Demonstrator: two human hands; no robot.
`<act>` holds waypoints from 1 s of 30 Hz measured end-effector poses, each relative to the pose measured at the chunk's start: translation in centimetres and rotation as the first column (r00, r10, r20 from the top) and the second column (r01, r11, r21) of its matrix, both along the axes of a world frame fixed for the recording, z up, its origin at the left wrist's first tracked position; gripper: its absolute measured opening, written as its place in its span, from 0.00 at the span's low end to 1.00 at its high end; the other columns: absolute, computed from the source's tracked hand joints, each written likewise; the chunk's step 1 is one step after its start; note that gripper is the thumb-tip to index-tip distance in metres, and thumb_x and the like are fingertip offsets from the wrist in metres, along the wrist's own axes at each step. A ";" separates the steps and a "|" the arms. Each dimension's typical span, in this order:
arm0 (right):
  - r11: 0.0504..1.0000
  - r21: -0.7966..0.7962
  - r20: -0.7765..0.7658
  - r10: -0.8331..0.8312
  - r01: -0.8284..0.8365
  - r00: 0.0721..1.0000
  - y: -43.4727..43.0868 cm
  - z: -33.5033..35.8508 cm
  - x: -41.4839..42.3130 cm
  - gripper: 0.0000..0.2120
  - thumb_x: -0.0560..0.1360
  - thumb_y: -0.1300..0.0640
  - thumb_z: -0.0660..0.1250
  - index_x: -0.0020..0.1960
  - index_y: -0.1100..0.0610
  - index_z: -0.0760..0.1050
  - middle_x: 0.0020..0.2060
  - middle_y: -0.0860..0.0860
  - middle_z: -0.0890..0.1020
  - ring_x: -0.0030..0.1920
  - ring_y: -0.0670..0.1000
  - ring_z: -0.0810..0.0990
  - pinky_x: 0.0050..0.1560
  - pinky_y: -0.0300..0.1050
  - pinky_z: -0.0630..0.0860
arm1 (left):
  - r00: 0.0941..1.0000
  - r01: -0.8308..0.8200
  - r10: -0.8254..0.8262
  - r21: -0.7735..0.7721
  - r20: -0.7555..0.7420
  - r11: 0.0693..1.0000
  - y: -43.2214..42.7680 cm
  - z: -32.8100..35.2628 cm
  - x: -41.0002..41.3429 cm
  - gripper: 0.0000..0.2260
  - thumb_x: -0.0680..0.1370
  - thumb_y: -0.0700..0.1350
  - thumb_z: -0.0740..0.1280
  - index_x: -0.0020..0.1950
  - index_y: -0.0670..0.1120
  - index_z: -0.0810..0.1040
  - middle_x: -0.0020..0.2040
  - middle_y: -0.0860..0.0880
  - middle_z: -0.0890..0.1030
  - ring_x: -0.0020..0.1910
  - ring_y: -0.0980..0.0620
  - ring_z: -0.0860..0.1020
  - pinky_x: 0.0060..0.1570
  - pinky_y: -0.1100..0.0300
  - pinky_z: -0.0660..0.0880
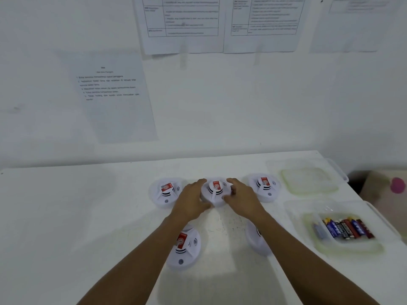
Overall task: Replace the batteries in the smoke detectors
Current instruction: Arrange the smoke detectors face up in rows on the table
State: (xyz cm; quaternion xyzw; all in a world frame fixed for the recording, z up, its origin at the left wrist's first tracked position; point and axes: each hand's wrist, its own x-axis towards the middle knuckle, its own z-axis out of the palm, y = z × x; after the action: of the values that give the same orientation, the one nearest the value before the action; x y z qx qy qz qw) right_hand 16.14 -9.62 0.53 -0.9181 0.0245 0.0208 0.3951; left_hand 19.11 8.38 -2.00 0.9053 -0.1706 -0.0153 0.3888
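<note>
Half hidden under the right forearm: near-right round white plastic smoke detector [253, 241]; print on the white paper sheets [110, 89] taped to the wall too blurred to read; labels on the red, blue and black cylindrical batteries [345, 228] equally unclear, lying side by side in a translucent plastic tub [308, 230] at the table's right. Middle round white plastic smoke detector [215, 191] of the far row flat on the smooth white table [66, 216], domed, slotted, red sticker on top; left hand [191, 199] and right hand [241, 194] curled round its rim from either side, gripping it.
</note>
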 end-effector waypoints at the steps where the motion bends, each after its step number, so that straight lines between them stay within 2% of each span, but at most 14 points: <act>1: 1.000 0.019 0.005 -0.003 0.003 1.000 -0.1 0.0 0.0 0.30 0.75 0.58 0.68 0.74 0.58 0.63 0.63 0.55 0.78 0.59 0.54 0.78 0.55 0.40 0.72 | 1.000 -0.009 0.009 -0.019 0.016 1.000 -0.1 -0.1 0.1 0.32 0.66 0.48 0.79 0.69 0.46 0.73 0.62 0.49 0.80 0.58 0.49 0.78 0.59 0.51 0.75; 4: 0.994 0.105 0.047 -0.038 0.033 0.998 -0.5 -0.2 0.0 0.30 0.69 0.57 0.75 0.68 0.58 0.69 0.59 0.55 0.76 0.55 0.55 0.79 0.56 0.47 0.76 | 0.999 -0.019 0.023 -0.144 0.027 0.989 -0.1 -0.2 -0.1 0.34 0.67 0.42 0.79 0.71 0.45 0.71 0.65 0.48 0.77 0.61 0.49 0.78 0.59 0.52 0.77; 6: 0.977 0.212 0.063 -0.046 0.031 0.997 -0.9 0.1 -0.1 0.29 0.67 0.59 0.77 0.65 0.56 0.71 0.56 0.52 0.76 0.52 0.54 0.81 0.53 0.47 0.79 | 0.999 -0.020 0.030 -0.231 0.043 0.973 -0.1 0.0 -0.5 0.34 0.68 0.39 0.79 0.71 0.45 0.70 0.65 0.47 0.76 0.60 0.48 0.79 0.56 0.53 0.80; 9: 0.919 0.395 0.024 -0.030 0.019 0.999 -1.3 1.2 -0.4 0.29 0.67 0.64 0.77 0.64 0.52 0.71 0.54 0.50 0.79 0.51 0.51 0.81 0.49 0.43 0.80 | 0.995 -0.008 0.037 -0.292 0.092 0.956 -0.1 0.6 -0.8 0.34 0.68 0.40 0.79 0.72 0.45 0.70 0.66 0.47 0.76 0.58 0.50 0.80 0.53 0.57 0.81; 12: 0.876 0.481 0.008 -0.036 0.028 0.999 -1.4 1.7 -0.6 0.30 0.66 0.63 0.78 0.63 0.51 0.70 0.55 0.51 0.80 0.53 0.52 0.81 0.51 0.50 0.81 | 0.996 0.001 0.031 -0.340 0.090 0.941 0.0 1.2 -1.1 0.34 0.68 0.38 0.78 0.72 0.46 0.69 0.65 0.48 0.77 0.57 0.51 0.80 0.50 0.62 0.80; 18: 0.884 0.468 0.080 -0.023 -0.017 0.997 -1.2 1.5 -1.4 0.34 0.65 0.61 0.79 0.66 0.49 0.69 0.57 0.51 0.80 0.54 0.53 0.80 0.53 0.55 0.81 | 0.996 0.029 0.005 -0.358 0.092 0.933 0.2 1.9 -1.8 0.33 0.70 0.36 0.77 0.69 0.55 0.67 0.64 0.52 0.76 0.58 0.52 0.80 0.51 0.63 0.79; 23: 0.884 0.467 0.099 -0.030 -0.020 0.995 -0.7 1.5 -1.8 0.35 0.65 0.61 0.79 0.67 0.49 0.69 0.58 0.51 0.80 0.54 0.53 0.80 0.53 0.56 0.81 | 0.994 0.031 0.007 -0.337 0.112 0.941 0.4 2.2 -2.4 0.34 0.70 0.36 0.77 0.71 0.53 0.67 0.62 0.56 0.75 0.56 0.59 0.78 0.49 0.73 0.75; 25: 0.882 0.470 0.101 -0.027 -0.023 0.995 -0.6 1.4 -2.0 0.35 0.64 0.60 0.79 0.67 0.49 0.69 0.58 0.51 0.80 0.54 0.54 0.80 0.53 0.56 0.81 | 0.992 0.046 -0.003 -0.332 0.128 0.942 0.6 2.2 -2.6 0.34 0.70 0.36 0.77 0.72 0.50 0.67 0.63 0.57 0.74 0.57 0.61 0.77 0.50 0.74 0.74; 30: 0.885 0.464 0.113 -0.027 -0.029 0.993 -0.5 1.3 -2.6 0.35 0.63 0.56 0.79 0.66 0.47 0.69 0.57 0.47 0.80 0.54 0.51 0.80 0.52 0.56 0.81 | 0.991 0.038 0.007 -0.338 0.132 0.940 0.6 2.4 -3.5 0.34 0.70 0.37 0.77 0.70 0.54 0.66 0.61 0.63 0.73 0.57 0.66 0.76 0.48 0.75 0.73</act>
State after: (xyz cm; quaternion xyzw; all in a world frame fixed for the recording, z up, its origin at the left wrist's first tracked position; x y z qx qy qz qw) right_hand 13.56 -10.14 1.82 -0.7963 -0.0045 -0.0271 0.6043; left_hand 15.60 8.98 0.38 0.8223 -0.2030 0.0709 0.5269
